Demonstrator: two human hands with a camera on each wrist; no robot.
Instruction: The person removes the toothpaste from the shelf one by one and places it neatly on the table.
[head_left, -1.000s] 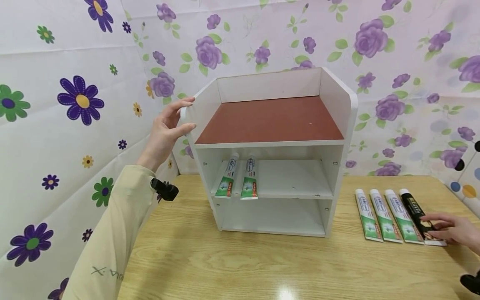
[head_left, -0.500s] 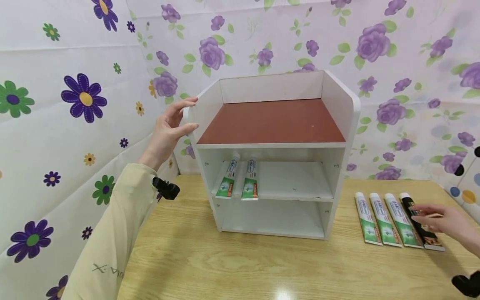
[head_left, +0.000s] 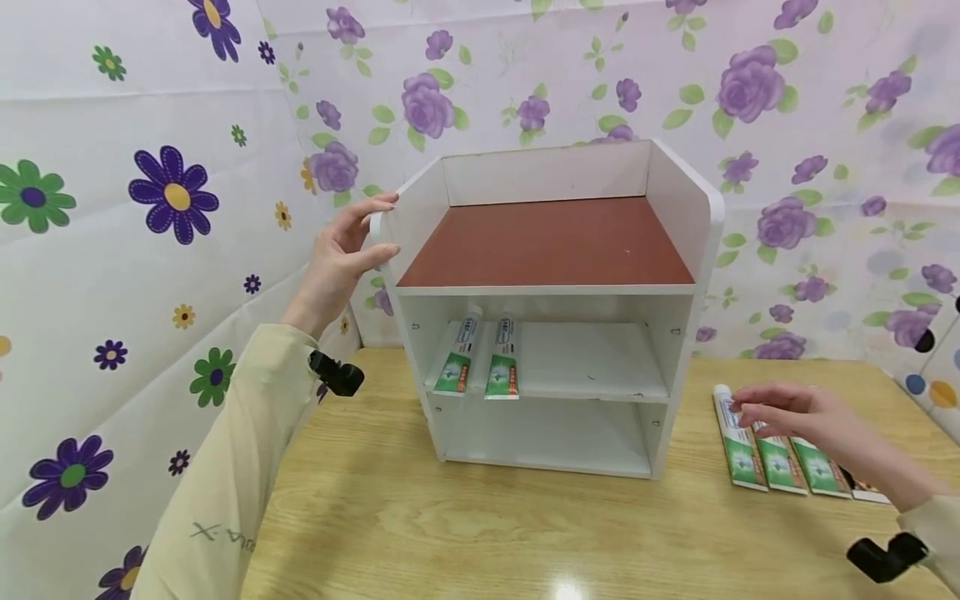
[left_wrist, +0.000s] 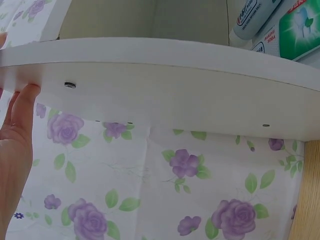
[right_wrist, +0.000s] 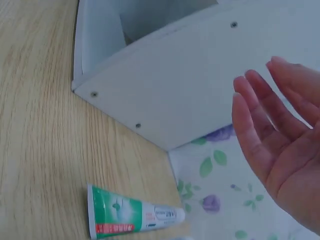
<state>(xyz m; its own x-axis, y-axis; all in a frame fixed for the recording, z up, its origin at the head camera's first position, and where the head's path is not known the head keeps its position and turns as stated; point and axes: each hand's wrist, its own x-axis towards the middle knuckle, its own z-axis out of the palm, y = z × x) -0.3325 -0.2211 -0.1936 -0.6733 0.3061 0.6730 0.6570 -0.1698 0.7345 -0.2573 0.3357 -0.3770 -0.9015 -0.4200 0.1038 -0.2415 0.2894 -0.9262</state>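
My left hand (head_left: 330, 271) grips the upper left side panel of a small white shelf unit (head_left: 678, 350), its thumb at the front edge and fingers over the top. Two green-and-white toothpaste tubes, one at the far left (head_left: 456, 360) and another beside it (head_left: 502, 362), lie on the middle shelf, bottom ends at its front edge. My right hand (head_left: 810, 421) hovers, holding nothing, over a row of tubes on the table. In that row are three green-and-white toothpaste tubes (head_left: 741, 458) and a black tube (head_left: 868, 493) at the right, mostly hidden behind the hand.
The unit stands on a wood-grain table (head_left: 465, 533), with a brown top surface (head_left: 555, 242) between raised white sides. Flowered cloth (head_left: 525, 75) hangs close behind it and along the left. Screw heads dot the outer side panel (right_wrist: 165, 85) in the right wrist view.
My right hand has lifted off the black tube and moved left over the green-and-white tubes. The left hand keeps its hold on the shelf unit. The tubes stay in place.
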